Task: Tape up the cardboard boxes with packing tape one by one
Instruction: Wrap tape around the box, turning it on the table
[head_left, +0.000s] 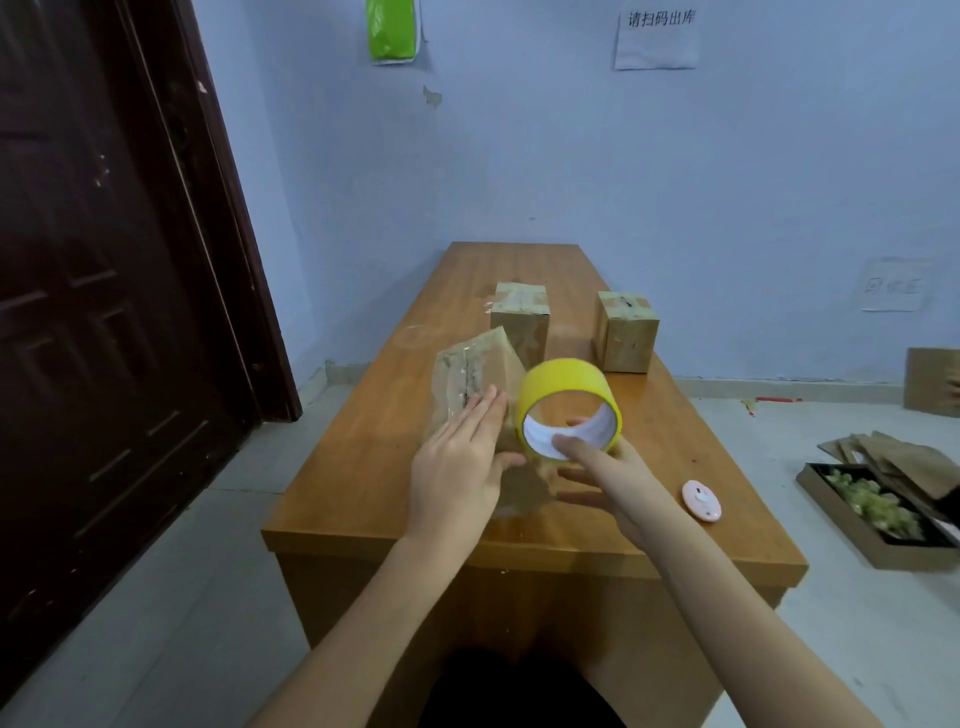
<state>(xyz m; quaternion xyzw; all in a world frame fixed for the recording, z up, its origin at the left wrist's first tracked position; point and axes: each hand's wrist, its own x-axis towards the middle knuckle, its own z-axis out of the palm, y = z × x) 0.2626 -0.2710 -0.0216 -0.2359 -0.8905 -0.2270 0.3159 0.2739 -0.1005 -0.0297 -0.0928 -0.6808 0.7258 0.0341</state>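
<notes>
Left hand (457, 467) lies flat, fingers straight, on the tilted box (475, 374) near the middle of the bench (363, 467), while the right hand (602, 478) has its grip hooked through the yellow tape roll (569, 408) just right of it, two more boxes (626, 332) sitting farther back.

This looks like a small back room used for packing parcels, bare and a bit shabby. A long wooden table (363, 441) fills the middle of the frame, with taped cardboard boxes (626, 332) standing on it. Pale blue walls (675, 182) show chipped paint, and a printed paper notice (655, 36) hangs at the upper right. A dark wooden door (104, 312) fills the left, and flattened cardboard (904, 457) lies on the tiled floor at right.
</notes>
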